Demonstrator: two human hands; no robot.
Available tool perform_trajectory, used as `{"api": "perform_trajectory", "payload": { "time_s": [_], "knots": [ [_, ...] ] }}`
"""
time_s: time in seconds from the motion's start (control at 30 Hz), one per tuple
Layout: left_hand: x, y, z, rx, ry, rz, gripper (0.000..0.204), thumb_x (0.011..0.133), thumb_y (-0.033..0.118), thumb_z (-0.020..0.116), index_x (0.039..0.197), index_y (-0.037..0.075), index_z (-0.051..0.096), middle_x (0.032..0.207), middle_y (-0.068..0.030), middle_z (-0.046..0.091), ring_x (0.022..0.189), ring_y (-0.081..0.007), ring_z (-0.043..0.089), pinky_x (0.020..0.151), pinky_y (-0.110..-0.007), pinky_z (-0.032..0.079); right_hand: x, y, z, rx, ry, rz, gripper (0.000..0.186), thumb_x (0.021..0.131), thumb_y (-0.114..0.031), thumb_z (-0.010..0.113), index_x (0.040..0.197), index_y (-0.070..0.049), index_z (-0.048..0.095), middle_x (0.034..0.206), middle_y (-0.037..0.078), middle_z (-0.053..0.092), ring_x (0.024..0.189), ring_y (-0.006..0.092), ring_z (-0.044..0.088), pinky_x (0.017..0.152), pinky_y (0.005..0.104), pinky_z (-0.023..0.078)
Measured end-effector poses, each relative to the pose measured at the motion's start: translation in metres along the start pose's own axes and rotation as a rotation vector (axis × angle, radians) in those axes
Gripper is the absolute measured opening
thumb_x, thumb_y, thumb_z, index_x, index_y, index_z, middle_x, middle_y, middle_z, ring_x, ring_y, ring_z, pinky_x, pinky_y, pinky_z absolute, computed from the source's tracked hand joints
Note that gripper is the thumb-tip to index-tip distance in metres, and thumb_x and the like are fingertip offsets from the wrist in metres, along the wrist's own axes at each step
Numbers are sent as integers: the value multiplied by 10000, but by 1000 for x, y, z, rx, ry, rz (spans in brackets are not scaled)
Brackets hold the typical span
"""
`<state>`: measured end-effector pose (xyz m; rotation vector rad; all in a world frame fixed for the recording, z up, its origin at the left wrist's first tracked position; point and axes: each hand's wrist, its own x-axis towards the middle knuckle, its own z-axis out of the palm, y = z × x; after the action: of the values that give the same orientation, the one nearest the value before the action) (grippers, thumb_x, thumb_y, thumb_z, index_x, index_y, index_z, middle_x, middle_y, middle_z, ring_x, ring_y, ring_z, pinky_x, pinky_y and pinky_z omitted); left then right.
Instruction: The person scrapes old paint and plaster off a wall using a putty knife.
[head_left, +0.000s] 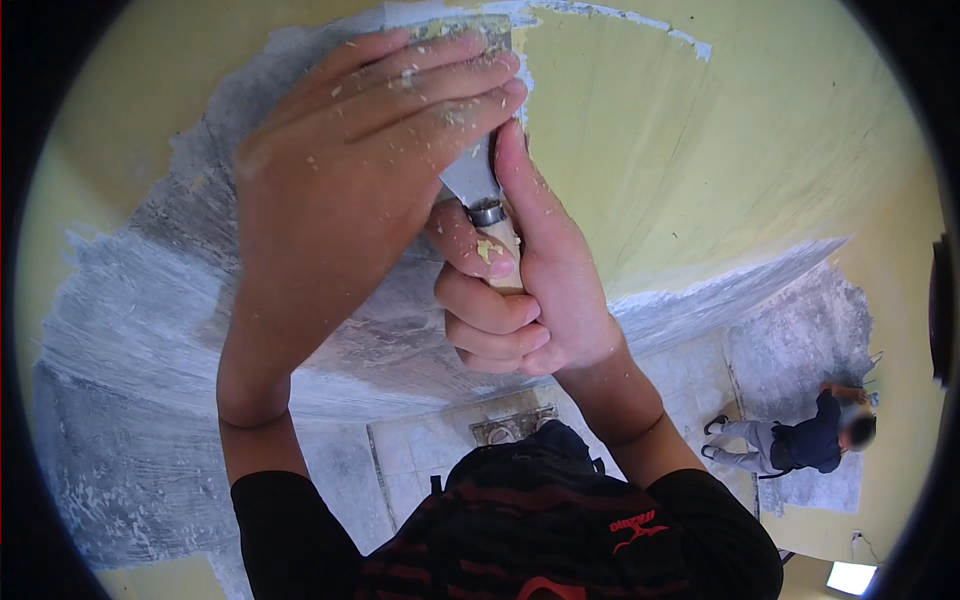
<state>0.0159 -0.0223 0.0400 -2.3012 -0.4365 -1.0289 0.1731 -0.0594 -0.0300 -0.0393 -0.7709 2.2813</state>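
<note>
My right hand (pixel 545 275) is closed around the light wooden handle of a paint scraper (pixel 503 245), its thumb stretched up beside the metal blade. My left hand (pixel 345 180) lies flat over the blade with its fingers stretched out, covering much of it. The blade's upper end is against the wall, where yellow paint (pixel 640 140) meets a scraped grey patch (pixel 225 140). Pale yellow flakes stick to both hands and the scraper. A ragged white edge runs along the paint by the blade.
At the right, a co-worker (pixel 805 440) in dark top and grey trousers reaches toward another scraped wall area (pixel 800 340). A bright rectangular light (pixel 851 577) shows at the lower right. Below my arms is a pale tiled surface (pixel 410 460) with a box-like fitting (pixel 512 427).
</note>
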Motion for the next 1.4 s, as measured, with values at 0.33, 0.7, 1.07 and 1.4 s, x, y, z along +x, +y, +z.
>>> {"api": "perform_trajectory", "payload": {
  "time_s": [0.33,0.7,1.07,1.4],
  "knots": [
    [-9,5,4,6,-32,-16,407,766,-77,629,1102,98,777,1144,-31,768,1172,-227,695,1063,-402,501,-2,10,-15,105,-129,34,736,964,-824,192,704,-168,400,453,-45,248,325,62,192,307,230,128],
    [-13,6,3,-3,7,-46,363,769,-61,639,1059,95,790,1138,-23,770,1161,-217,701,1054,-397,507,-3,11,-10,50,-34,69,718,959,-826,237,674,-186,394,448,-54,239,324,58,164,306,232,109],
    [-18,4,18,22,21,-26,292,820,-33,661,1037,110,795,1137,-13,771,1167,-200,697,1066,-399,504,-9,6,-11,38,54,68,740,963,-828,188,690,-171,396,445,-43,248,326,55,179,317,224,100],
    [-19,9,17,-63,-23,-73,340,795,-41,645,1070,100,786,1162,-33,764,1172,-222,694,1066,-402,497,-11,5,-15,31,79,78,737,970,-817,186,699,-169,407,447,-57,234,331,57,172,316,234,105]
  ]
}}
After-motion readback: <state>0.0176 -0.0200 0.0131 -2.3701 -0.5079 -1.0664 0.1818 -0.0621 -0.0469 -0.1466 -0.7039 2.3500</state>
